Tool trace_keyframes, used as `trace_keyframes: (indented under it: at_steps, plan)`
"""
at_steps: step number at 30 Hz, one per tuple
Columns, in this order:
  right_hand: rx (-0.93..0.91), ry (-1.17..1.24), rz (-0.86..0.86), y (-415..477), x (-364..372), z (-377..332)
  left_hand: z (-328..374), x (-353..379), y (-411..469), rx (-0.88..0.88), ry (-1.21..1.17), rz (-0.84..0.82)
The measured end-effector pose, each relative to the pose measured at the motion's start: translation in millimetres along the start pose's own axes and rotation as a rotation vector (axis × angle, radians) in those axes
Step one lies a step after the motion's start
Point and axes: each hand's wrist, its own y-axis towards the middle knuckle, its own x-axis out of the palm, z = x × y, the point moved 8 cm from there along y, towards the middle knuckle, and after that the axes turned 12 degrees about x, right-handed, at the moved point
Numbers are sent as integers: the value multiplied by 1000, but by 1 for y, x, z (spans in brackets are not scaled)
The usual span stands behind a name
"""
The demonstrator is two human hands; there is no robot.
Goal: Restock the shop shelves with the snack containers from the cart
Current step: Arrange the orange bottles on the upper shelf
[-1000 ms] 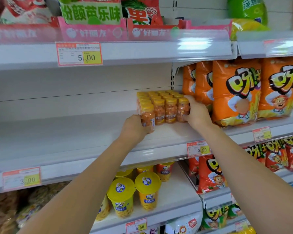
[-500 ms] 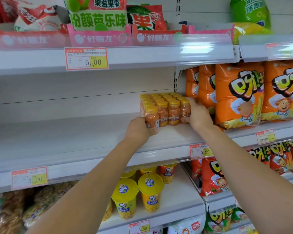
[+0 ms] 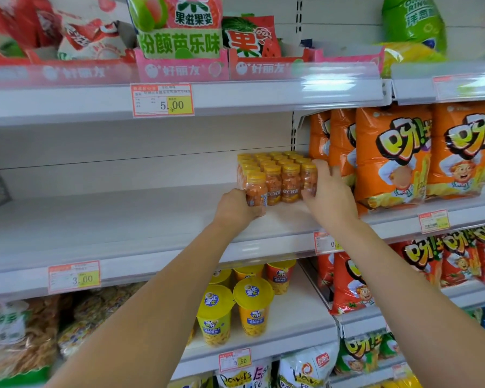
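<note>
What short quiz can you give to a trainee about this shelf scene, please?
1. True or false: the left hand and the right hand both hold the pack of jars.
2. What colour are the jar lids? A) red B) yellow C) blue
3. Fill in: the pack is just to the left of the ___ snack bags.
Key: 1 true; 2 B; 3 orange.
</note>
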Motion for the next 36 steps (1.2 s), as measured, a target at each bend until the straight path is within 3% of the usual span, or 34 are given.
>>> trace_keyframes:
  at_steps: [3,7,9,13,16,21,28,31,36]
  plan:
    - [-51,127,-68,-42,-10,-11,16,-13,-16,-3,101,3]
    - [-68,254,-153,-107,-15,-11,43,-40,-78,243,41,252]
    - [-73,276,-229,-144,-4,-9,34,-42,-131,279,-11,317]
    - [-23,257,-470,-229,47,4,-29,-18,-230,131,66,153]
    - [58,230,-690,-296,96,12,-108,4,-298,-97,53,3]
    - [29,104,-1007,-398,176,6,-221,25,-381,-371,162,-269]
    - [-106,-80,-1076,-481,251,-6,-295,38,-419,-339,320,-513]
    - [-69,-41,-1064,-495,262,-10,-304,47,-417,-308,353,-562]
    - [-20,-15,-984,-493,263,-8,-315,61,-403,-173,720,-670]
